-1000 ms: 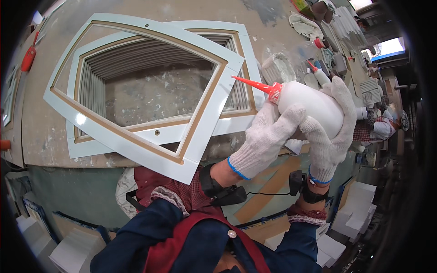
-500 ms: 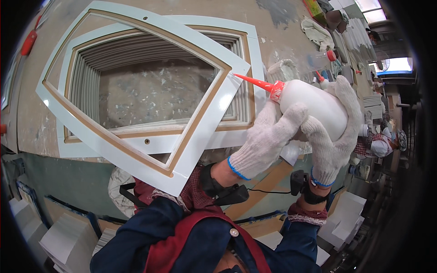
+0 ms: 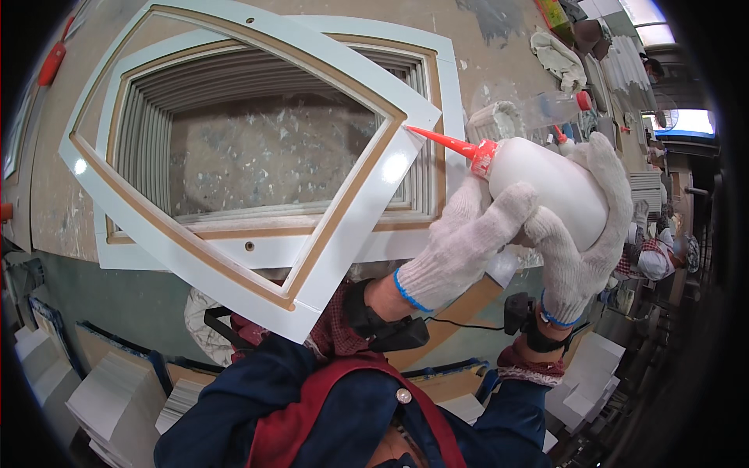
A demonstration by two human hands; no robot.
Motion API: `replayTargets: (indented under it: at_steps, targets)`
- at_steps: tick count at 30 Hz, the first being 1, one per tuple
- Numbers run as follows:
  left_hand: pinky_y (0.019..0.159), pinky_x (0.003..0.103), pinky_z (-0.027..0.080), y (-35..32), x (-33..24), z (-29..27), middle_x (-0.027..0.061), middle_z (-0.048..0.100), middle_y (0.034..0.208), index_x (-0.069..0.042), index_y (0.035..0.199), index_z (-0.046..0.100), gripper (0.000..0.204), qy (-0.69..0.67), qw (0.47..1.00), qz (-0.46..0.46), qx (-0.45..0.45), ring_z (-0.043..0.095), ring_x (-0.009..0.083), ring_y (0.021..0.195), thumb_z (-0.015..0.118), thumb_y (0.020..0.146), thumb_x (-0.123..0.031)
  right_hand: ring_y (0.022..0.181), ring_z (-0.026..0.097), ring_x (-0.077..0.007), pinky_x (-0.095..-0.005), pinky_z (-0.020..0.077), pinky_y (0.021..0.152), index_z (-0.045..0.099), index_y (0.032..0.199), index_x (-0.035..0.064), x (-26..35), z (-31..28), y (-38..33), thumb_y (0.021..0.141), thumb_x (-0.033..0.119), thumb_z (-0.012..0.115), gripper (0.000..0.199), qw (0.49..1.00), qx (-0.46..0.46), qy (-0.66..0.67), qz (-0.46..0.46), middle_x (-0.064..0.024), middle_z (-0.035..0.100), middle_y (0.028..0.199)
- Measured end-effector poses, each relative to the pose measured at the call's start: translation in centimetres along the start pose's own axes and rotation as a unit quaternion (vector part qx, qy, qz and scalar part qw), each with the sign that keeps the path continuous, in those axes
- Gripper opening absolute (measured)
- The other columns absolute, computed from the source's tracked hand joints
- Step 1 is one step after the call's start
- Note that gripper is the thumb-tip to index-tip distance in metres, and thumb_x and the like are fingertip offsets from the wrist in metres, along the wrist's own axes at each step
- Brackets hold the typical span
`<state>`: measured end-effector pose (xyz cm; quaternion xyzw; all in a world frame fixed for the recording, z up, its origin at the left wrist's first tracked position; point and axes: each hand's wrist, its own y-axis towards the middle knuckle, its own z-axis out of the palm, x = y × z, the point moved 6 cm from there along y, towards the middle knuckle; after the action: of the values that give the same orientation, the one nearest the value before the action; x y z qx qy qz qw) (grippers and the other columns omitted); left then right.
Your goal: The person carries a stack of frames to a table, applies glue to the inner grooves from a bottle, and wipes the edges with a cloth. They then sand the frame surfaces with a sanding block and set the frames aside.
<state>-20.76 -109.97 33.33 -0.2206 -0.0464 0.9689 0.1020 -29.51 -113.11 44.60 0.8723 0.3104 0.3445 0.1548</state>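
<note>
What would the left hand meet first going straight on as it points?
The white bottle, which the left hand grips; beyond it, probably the right hand's fingers, though depth is unclear.

On the brown paint-spattered table (image 3: 488,66), a loose white rectangular frame (image 3: 364,214) lies askew over a stack of white rectangular frames (image 3: 156,148), one corner overhanging the near edge, while a white plastic bottle with red conical nozzle (image 3: 542,179) is held to their right, before a clear red-capped plastic bottle (image 3: 546,109) and a crumpled off-white cloth (image 3: 558,58).
</note>
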Motion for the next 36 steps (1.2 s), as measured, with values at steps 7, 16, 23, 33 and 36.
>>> replayTargets:
  at_steps: [7, 16, 23, 33, 36]
  targets:
    - [0.086, 0.030, 0.048, -0.1, -0.1, -0.4, 0.0091, 0.054, 0.117, 0.001, 0.136, 0.040, 0.062, 0.008, 1.000, -0.008, -0.016, 0.054, 0.0138, 0.103, 0.061, 0.096, -0.040, 0.117, 0.056, -0.0274, -0.0423, 0.0500, 0.101, 0.044, 0.141, 0.0028, 0.1, 0.3, 0.1, 0.072, 0.035, 0.084, 0.086, 1.000, 0.012, -0.013, 0.009, -0.0162, 0.052, 0.131]
    - [0.059, 0.028, 0.050, 0.4, -0.2, 0.1, 0.0061, 0.055, 0.098, -0.006, 0.130, 0.041, 0.043, 0.016, 0.999, 0.025, -0.014, 0.057, 0.0125, 0.076, 0.054, 0.098, -0.032, 0.118, 0.056, -0.0279, -0.0426, 0.0494, 0.101, 0.044, 0.141, 0.0024, 0.2, 0.0, 0.2, 0.073, 0.035, 0.083, 0.085, 1.000, 0.016, -0.012, -0.003, -0.0170, 0.052, 0.132]
    - [0.088, 0.030, 0.048, 0.3, -0.1, -0.3, 0.0097, 0.053, 0.119, 0.002, 0.138, 0.036, 0.065, -0.011, 0.999, 0.030, 0.008, 0.053, 0.0139, 0.106, 0.062, 0.096, -0.041, 0.119, 0.056, -0.0281, -0.0420, 0.0501, 0.101, 0.045, 0.140, 0.0030, 0.0, 0.1, 0.2, 0.072, 0.035, 0.084, 0.085, 0.999, 0.035, -0.017, -0.004, -0.0167, 0.051, 0.134]
    - [0.086, 0.030, 0.050, -0.1, 0.3, -0.3, 0.0096, 0.056, 0.117, 0.002, 0.134, 0.041, 0.063, -0.006, 1.000, 0.005, 0.013, 0.056, 0.0137, 0.103, 0.064, 0.095, -0.041, 0.121, 0.056, -0.0306, -0.0440, 0.0522, 0.100, 0.049, 0.136, 0.0062, 0.4, -0.5, 0.4, 0.072, 0.032, 0.085, 0.078, 0.994, 0.064, -0.042, -0.074, -0.0156, 0.050, 0.136]
    - [0.086, 0.030, 0.050, -0.2, 0.3, -0.2, 0.0093, 0.057, 0.116, 0.002, 0.133, 0.042, 0.062, 0.008, 1.000, 0.009, 0.022, 0.056, 0.0136, 0.102, 0.064, 0.094, -0.041, 0.121, 0.056, -0.0309, -0.0439, 0.0526, 0.100, 0.049, 0.136, 0.0068, 0.4, -0.7, 0.4, 0.072, 0.032, 0.085, 0.078, 0.992, 0.077, -0.068, -0.077, -0.0157, 0.049, 0.136]
